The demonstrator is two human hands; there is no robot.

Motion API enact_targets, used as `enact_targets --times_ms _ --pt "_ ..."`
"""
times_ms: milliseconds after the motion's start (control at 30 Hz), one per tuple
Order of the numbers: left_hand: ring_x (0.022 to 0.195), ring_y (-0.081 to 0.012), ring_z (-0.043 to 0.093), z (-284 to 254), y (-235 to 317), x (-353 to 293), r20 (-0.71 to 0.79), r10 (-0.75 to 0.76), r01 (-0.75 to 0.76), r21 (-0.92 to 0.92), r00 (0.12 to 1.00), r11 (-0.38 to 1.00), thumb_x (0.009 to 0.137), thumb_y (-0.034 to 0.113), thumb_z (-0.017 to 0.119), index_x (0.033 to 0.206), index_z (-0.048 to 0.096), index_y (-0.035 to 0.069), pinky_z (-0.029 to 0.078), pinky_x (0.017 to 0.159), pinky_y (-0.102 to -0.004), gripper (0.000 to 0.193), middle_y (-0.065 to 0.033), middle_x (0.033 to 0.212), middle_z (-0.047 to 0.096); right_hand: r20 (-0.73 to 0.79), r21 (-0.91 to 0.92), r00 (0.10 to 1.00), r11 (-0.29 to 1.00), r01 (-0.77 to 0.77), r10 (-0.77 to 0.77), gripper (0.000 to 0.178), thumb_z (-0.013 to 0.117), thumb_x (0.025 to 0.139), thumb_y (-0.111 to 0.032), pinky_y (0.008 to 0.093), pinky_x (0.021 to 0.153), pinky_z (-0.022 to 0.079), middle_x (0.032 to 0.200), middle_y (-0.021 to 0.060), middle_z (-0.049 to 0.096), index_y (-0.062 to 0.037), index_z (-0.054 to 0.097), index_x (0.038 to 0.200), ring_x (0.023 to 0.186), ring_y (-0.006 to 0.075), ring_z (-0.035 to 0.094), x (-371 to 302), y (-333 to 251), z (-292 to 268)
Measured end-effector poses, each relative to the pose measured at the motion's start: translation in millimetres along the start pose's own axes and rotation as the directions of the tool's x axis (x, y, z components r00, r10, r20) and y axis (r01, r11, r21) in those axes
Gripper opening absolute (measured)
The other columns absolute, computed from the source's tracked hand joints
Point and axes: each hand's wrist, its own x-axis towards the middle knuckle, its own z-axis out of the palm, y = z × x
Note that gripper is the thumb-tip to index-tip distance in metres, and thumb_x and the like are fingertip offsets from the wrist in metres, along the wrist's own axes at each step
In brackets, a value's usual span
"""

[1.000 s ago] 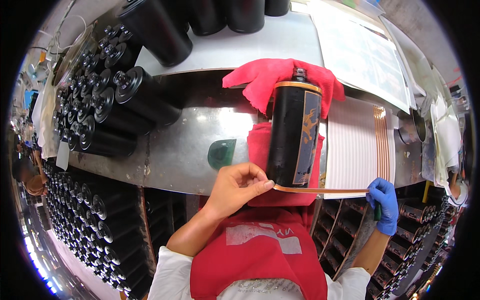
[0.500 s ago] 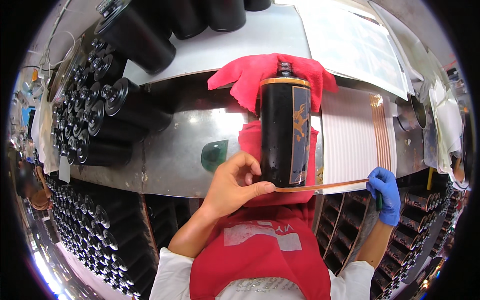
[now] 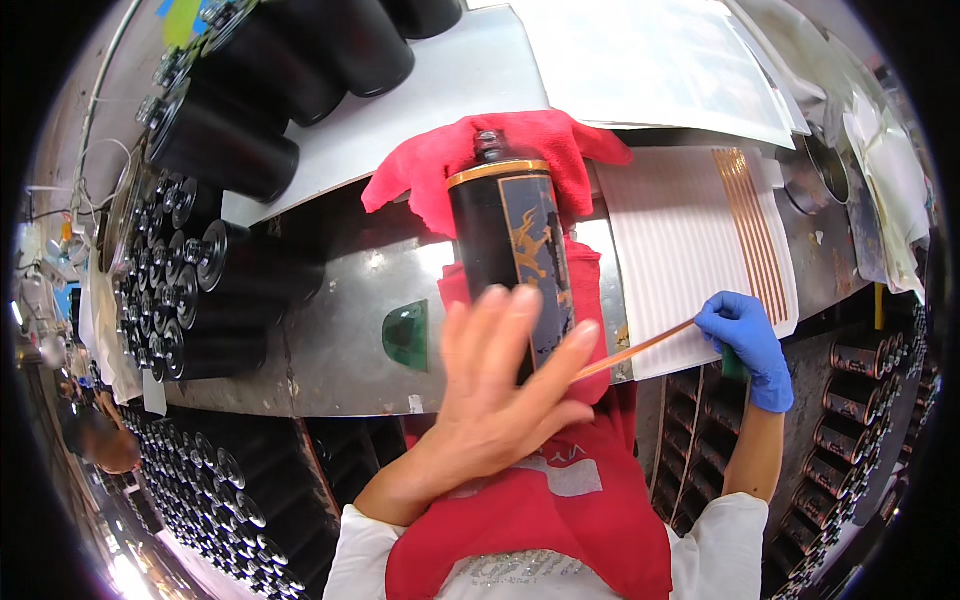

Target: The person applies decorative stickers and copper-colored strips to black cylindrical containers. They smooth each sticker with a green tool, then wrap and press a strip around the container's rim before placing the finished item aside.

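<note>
A black bottle (image 3: 488,235) with a gold band at its shoulder and a gold-patterned panel (image 3: 540,245) lies on red cloths, its neck pointing away. My bare left hand (image 3: 500,385), blurred, is over its near end with fingers spread. My right hand (image 3: 745,345), in a blue glove, pinches one end of a thin copper-coloured strip (image 3: 640,348). The strip runs left toward the bottle's base; its far end is hidden by my left hand. A dark green flat piece (image 3: 734,364) is tucked in the gloved palm. Another translucent green piece (image 3: 405,336) lies on the metal bench left of the bottle.
A white striped sheet (image 3: 660,230) with several copper strips (image 3: 755,240) lies to the right. Several black bottles (image 3: 225,140) stand at the back left, others (image 3: 255,260) stacked below them. The red cloth (image 3: 408,180) drapes the bench (image 3: 345,350). Racks (image 3: 840,440) stand below right.
My left hand has let go of the strip's left end and spread over the bottle's near end. The strip now slants up toward my right hand. The whole view has shifted.
</note>
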Motion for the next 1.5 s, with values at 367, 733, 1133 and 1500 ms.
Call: enact_targets --times_ms 367,733,1133,1500 --pt "0.132 -0.037 0.031 16 -48 -36 0.339 -0.473 0.582 -0.46 0.813 0.67 0.058 0.048 0.082 0.142 0.005 -0.009 0.028 0.106 -0.0397 0.127 -0.0283 0.14 0.03 0.126 0.103 0.992 0.995 0.015 -0.027 0.014 0.071 0.077 -0.013 0.0177 0.051 0.041 0.064 -0.0016 0.058 -0.0005 0.066 0.079 0.056 0.0021 0.05 -18 -20 68" --pt "0.132 -0.052 0.022 9 -13 4 0.164 -0.075 0.055 0.12 0.984 0.991 0.06 0.04 0.082 0.134 0.038 -0.005 0.027 0.105 -0.0523 0.097 -0.0372 0.142 0.018 0.159 0.192 0.987 0.981 -0.003 -0.028 0.015 0.07 0.078 -0.012 0.0179 0.054 0.043 0.066 -0.0008 0.059 0.0007 0.066 0.084 0.059 0.0029 0.052 -20 -13 74" --pt "0.13 -0.0475 0.03 19 -40 -34 0.009 -0.292 0.282 -0.29 0.956 0.914 0.062 0.049 0.08 0.143 0.013 -0.006 0.026 0.105 -0.0491 0.119 -0.0339 0.137 0.032 0.344 0.204 0.937 0.979 -0.014 -0.058 0.015 0.069 0.082 -0.016 0.0191 0.055 0.044 0.07 -0.0011 0.059 -0.0017 0.066 0.087 0.062 0.0028 0.051 -38 -52 110" --pt "0.131 -0.0491 0.027 19 -25 -6 0.013 -0.082 0.083 -0.028 0.997 0.996 0.058 0.033 0.085 0.134 0.04 0.0 0.025 0.105 -0.0541 0.095 -0.0334 0.142 0.025 0.315 0.23 0.947 0.973 -0.017 -0.058 0.015 0.069 0.082 -0.014 0.0185 0.057 0.044 0.071 -0.0012 0.061 -0.0008 0.066 0.088 0.063 0.0028 0.053 -41 -58 107"
